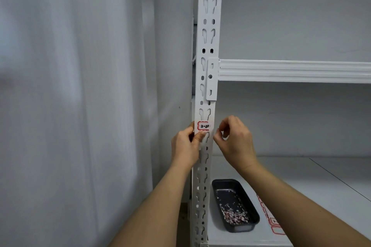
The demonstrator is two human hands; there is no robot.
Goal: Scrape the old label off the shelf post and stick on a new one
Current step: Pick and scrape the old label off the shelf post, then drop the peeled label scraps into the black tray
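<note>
A white slotted shelf post runs up the middle of the view. On it sits a small white label with a red border and black handwriting. My left hand is at the post's left edge, its fingers wrapped behind the post and its thumb pressing on the post face just under the label. My right hand hovers at the post's right edge, fingers curled with thumb and forefinger tips close together; nothing is visible between them.
A dark rectangular tray holding several red-and-white paper scraps stands on the lower shelf board. A sheet of red-bordered labels lies beside it, partly under my right forearm. A white crossbeam spans right. A grey wall fills the left.
</note>
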